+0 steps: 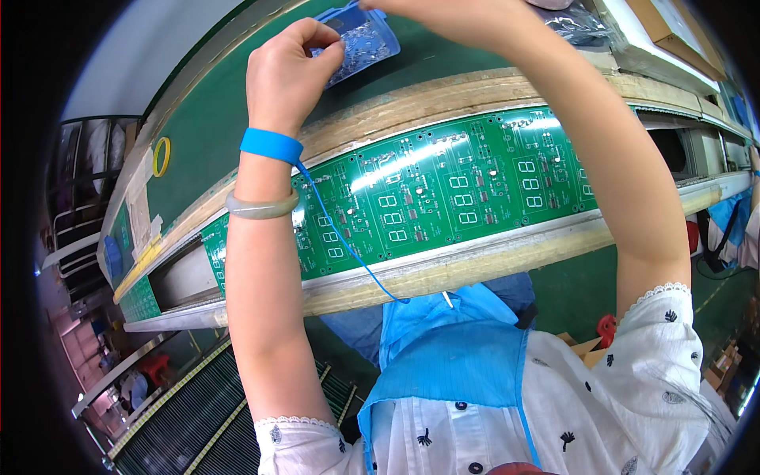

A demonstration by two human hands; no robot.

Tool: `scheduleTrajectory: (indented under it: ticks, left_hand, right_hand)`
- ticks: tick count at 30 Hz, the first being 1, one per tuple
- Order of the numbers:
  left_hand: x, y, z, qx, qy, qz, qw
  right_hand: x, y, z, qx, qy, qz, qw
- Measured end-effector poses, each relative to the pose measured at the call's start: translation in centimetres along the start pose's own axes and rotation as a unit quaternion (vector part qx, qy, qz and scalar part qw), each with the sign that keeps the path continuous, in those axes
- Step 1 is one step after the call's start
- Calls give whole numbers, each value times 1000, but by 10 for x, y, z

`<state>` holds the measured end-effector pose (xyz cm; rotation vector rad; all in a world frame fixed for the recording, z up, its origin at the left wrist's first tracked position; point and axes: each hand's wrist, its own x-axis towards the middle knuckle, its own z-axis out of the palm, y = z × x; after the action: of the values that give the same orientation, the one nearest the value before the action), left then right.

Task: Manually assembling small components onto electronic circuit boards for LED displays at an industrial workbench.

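Observation:
A small blue bin (pixel 385 35) full of tiny shiny metal-legged parts stands tilted on the green bench top. Over its left side is my left hand (pixel 286 73), thumb and fingers curled together; whatever they may hold is hidden. The wrist wears a blue strap (pixel 271 146) with a cord, and a pale bangle (pixel 262 207). My right hand (pixel 435 14) reaches across the bin's far rim at the upper edge of the picture, which cuts off most of its fingers. Below both hands, a green circuit board panel (pixel 431 194) with white digit outlines lies in a rail track.
Wooden and metal rails (pixel 475 252) run along the track's near side. A yellow ring (pixel 161 157) lies on the bench at left. At the far right are a plastic bag (pixel 576 28) and a cardboard box (pixel 673 36). A slatted rack (pixel 186 412) stands lower left.

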<state>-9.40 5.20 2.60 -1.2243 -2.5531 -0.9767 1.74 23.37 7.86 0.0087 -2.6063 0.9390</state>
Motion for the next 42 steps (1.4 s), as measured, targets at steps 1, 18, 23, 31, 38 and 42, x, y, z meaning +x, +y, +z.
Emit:
scheduleTrajectory:
  ticks: [1, 18, 23, 31, 38, 42]
  left_hand:
    - [2, 5, 3, -6, 1, 3, 1000]
    - [-60, 137, 10, -372, -99, -96, 918]
    - [-77, 156, 25, -400, -143, -94, 901]
    - [-94, 172, 49, -431, -128, -166, 878]
    - [-92, 179, 57, -408, -143, -185, 883]
    - [-90, 179, 60, -388, -146, -180, 892]
  right_hand:
    - [-12, 3, -12, 113, -14, 54, 992]
    - [-160, 74, -71, 256, 22, 129, 958]
    - [-184, 90, -86, 147, 17, 77, 986]
    - [-191, 90, -84, -70, -18, -29, 997]
    - [-187, 93, -79, -177, -45, -78, 980]
    - [-186, 92, -78, -191, -42, -89, 977]
